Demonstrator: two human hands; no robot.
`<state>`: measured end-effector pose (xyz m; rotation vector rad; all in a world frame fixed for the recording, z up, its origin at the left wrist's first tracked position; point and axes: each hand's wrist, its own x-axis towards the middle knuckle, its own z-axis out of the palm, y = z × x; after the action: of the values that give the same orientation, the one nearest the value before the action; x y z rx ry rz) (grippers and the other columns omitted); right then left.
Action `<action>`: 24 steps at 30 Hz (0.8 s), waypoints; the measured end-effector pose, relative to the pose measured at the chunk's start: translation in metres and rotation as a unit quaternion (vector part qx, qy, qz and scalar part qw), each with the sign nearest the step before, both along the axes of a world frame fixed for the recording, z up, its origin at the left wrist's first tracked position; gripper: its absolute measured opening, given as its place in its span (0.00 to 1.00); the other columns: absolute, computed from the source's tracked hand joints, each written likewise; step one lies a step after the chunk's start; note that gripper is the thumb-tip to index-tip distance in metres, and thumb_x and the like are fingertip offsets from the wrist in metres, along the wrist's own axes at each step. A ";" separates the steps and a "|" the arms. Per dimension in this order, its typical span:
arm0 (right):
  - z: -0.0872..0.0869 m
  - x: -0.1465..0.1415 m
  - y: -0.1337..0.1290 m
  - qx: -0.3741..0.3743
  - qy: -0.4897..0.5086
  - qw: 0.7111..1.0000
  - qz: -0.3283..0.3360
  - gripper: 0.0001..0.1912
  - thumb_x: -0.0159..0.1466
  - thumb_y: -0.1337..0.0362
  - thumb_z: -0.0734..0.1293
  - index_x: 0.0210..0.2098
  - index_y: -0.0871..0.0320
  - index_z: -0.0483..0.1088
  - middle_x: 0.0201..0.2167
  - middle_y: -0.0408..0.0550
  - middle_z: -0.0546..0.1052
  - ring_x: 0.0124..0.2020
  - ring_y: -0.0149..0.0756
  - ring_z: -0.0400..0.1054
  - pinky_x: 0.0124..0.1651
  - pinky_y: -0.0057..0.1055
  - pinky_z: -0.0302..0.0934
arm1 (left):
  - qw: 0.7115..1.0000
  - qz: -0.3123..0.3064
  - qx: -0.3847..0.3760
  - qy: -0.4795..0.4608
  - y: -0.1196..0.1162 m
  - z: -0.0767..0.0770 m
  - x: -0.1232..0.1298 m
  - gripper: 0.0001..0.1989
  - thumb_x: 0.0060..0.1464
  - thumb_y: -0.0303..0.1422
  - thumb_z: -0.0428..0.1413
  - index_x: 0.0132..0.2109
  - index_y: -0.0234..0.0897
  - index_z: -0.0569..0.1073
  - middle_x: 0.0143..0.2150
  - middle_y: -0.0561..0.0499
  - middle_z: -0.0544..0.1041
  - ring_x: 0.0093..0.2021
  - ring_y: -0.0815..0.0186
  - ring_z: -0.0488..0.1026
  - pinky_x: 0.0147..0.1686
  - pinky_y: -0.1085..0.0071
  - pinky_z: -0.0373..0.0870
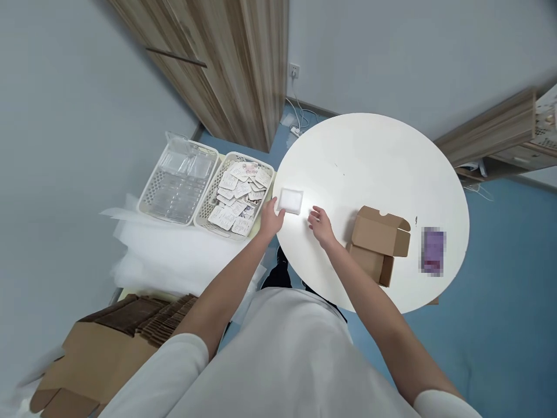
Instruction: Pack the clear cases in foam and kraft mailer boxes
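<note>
A small square white item with a clear-looking border (290, 201) lies flat near the left edge of the round white table (374, 157). My left hand (272, 219) is at its left lower side, thumb and fingers apart; whether it touches the item I cannot tell. To the item's right, my right hand (321, 225) hovers over the table with its fingers spread and nothing in them. Beside my right forearm stands a brown cardboard box (380, 232) with its lid up.
A blurred purple object (433, 251) lies at the table's right. Left of the table are a basket of printed cards (237, 194), a basket of clear plastic cases (178, 180), white sheets (174, 247) and flattened cardboard boxes (108, 342). A wooden cabinet (226, 64) stands behind.
</note>
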<state>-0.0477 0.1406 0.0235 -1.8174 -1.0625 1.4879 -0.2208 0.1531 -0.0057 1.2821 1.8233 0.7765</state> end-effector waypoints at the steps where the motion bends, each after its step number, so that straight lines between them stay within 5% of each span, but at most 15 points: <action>1: -0.003 -0.006 0.007 -0.002 0.003 1.000 -0.016 0.22 0.57 0.58 0.59 0.51 0.52 0.56 0.50 0.51 0.63 0.42 0.33 0.64 0.39 0.32 0.63 | 1.000 0.000 -0.013 -0.005 0.006 -0.001 0.000 0.26 0.50 0.34 0.53 0.56 0.35 0.60 0.51 0.41 0.63 0.49 0.57 0.64 0.50 0.62 0.60; 10: -0.030 -0.040 0.018 0.019 0.030 0.997 -0.062 0.18 0.53 0.60 0.63 0.43 0.53 0.60 0.46 0.47 0.64 0.38 0.31 0.65 0.38 0.31 0.64 | 0.999 -0.009 -0.021 -0.033 0.014 -0.006 0.009 0.25 0.47 0.25 0.53 0.54 0.35 0.64 0.45 0.43 0.67 0.44 0.60 0.67 0.48 0.64 0.62; 19: -0.036 -0.014 -0.018 0.008 0.029 0.996 -0.083 0.15 0.51 0.62 0.63 0.38 0.56 0.61 0.40 0.46 0.66 0.34 0.29 0.65 0.36 0.29 0.65 | 0.980 0.034 -0.055 -0.186 -0.021 -0.017 0.022 0.21 0.44 0.26 0.55 0.48 0.33 0.68 0.37 0.47 0.72 0.34 0.68 0.70 0.38 0.69 0.68; 24: -0.022 0.011 -0.045 0.025 0.000 0.998 -0.061 0.14 0.50 0.63 0.63 0.37 0.56 0.62 0.39 0.46 0.67 0.32 0.29 0.65 0.37 0.30 0.63 | 0.980 0.034 -0.054 -0.190 -0.053 0.000 0.041 0.22 0.43 0.27 0.55 0.48 0.33 0.68 0.38 0.46 0.72 0.36 0.68 0.70 0.40 0.68 0.68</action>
<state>-0.0367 0.0958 0.0018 -1.8145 -0.9624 1.3770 -0.1798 0.1005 -0.0060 0.9314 1.5799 0.8805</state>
